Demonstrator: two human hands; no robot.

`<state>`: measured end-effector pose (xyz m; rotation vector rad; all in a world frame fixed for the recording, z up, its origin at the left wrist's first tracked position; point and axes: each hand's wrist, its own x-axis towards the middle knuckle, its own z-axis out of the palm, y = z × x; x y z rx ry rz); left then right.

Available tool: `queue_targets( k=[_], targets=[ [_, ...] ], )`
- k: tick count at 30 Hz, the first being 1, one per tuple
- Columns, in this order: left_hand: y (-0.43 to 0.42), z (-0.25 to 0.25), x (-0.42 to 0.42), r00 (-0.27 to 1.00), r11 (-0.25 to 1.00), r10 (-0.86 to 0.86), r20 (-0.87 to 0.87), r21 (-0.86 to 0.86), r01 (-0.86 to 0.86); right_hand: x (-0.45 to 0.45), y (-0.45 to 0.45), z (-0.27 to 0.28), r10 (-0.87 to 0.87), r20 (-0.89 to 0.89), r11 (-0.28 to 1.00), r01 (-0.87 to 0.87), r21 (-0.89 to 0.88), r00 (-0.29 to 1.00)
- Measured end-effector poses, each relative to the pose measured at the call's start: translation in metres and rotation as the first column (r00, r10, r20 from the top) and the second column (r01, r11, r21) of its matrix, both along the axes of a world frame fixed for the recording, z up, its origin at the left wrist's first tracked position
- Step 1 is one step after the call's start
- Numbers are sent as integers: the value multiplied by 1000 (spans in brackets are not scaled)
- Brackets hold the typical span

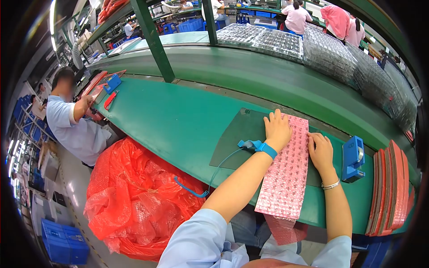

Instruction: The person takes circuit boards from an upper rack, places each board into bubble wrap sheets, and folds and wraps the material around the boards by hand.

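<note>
Clear trays (328, 49) lie stacked near people (296, 18), a blue crate (65, 241) on the floor (77, 190).

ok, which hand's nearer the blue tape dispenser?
Right. The right hand is just left of the blue tape dispenser, at the pink bubble wrap's right edge. The left hand is farther off, at the wrap's upper left.

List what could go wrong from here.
The pink bubble-wrap sheet overhangs the near edge of the green table, so it might slide off if both hands let go. The coiled blue cord from the left wrist's strap hangs over that edge and could snag. The right hand could knock the blue dispenser beside it.
</note>
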<state>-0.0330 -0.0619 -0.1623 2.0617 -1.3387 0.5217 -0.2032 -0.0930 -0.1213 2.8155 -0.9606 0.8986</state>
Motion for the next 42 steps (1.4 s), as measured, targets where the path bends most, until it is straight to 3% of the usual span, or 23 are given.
queue_targets(
  k=[7, 18, 22, 33, 34, 36, 38, 39, 42],
  targets=[
    [0, -2, -1, 995, 995, 20, 93, -100, -10, 3, 4, -2, -8, -17, 999, 7, -54, 1000],
    [4, 1, -2, 1000, 998, -5, 30, -69, 7, 5, 1, -7, -44, -50, 999, 43, -20, 998],
    [4, 1, -2, 1000, 998, -16, 11, -60, 16, 3, 2, -5, -11, -32, 988, 6, -153, 999],
    [13, 22, -2, 996, 991, -86, -8, -106, 85, 6, -4, -13, -6, -28, 986, 1, -167, 1000],
    [23, 41, -7, 930, 922, -330, -159, -267, 282, 6, -4, -11, 20, 3, 993, -20, -115, 1000],
    [52, 91, -22, 561, 605, -771, -300, -620, 499, 3, 0, -7, 59, 67, 998, -59, -10, 996],
    [90, 137, -36, 55, 157, -987, -150, -851, 502, 0, -3, -5, 73, 105, 995, -79, 55, 992],
    [115, 153, -39, -134, -76, -991, 1, -828, 555, 0, -5, -11, 70, 111, 994, -79, 79, 991],
    [155, 146, -41, -191, -111, -982, 2, -819, 563, 2, -16, -23, 83, 110, 997, -82, -14, 990]
  ],
)
